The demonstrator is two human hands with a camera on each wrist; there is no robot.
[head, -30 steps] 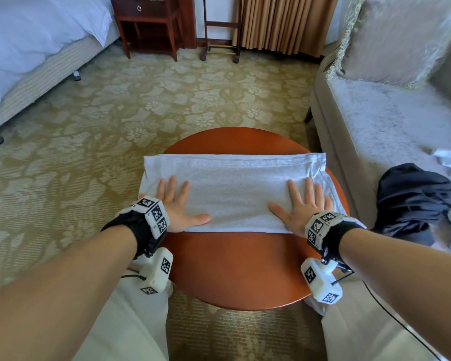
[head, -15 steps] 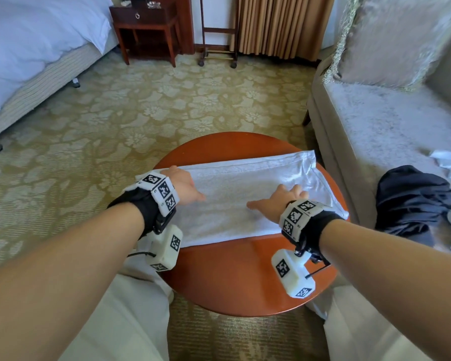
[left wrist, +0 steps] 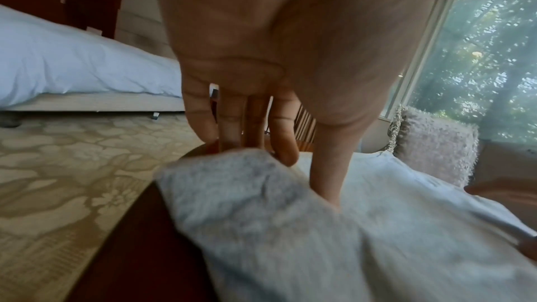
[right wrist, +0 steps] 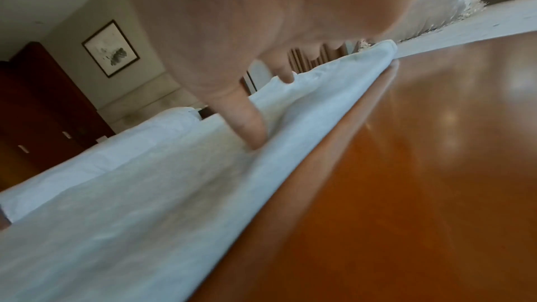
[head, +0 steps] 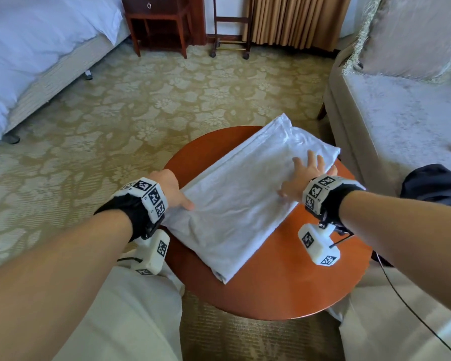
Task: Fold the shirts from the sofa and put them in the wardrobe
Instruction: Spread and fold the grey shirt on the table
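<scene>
The folded white shirt (head: pixel 248 201) lies slantwise across the round wooden surface (head: pixel 292 282), and both hands are on it. The left hand (head: pixel 171 190) grips its near-left edge, thumb on top and fingers (left wrist: pixel 229 123) curled down behind the bunched cloth. The right hand (head: pixel 306 171) rests flat on the far-right end, fingers spread. A dark garment (head: pixel 435 182) sits on the sofa (head: pixel 401 121) to the right.

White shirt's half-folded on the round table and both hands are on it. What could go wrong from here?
1. The white shirt lies askew with its left corner past the round table rim; it may slide off.
2. The left hand pinches only that corner, so the layers could bunch.
3. The right hand merely presses flat; the fold may slip.
</scene>
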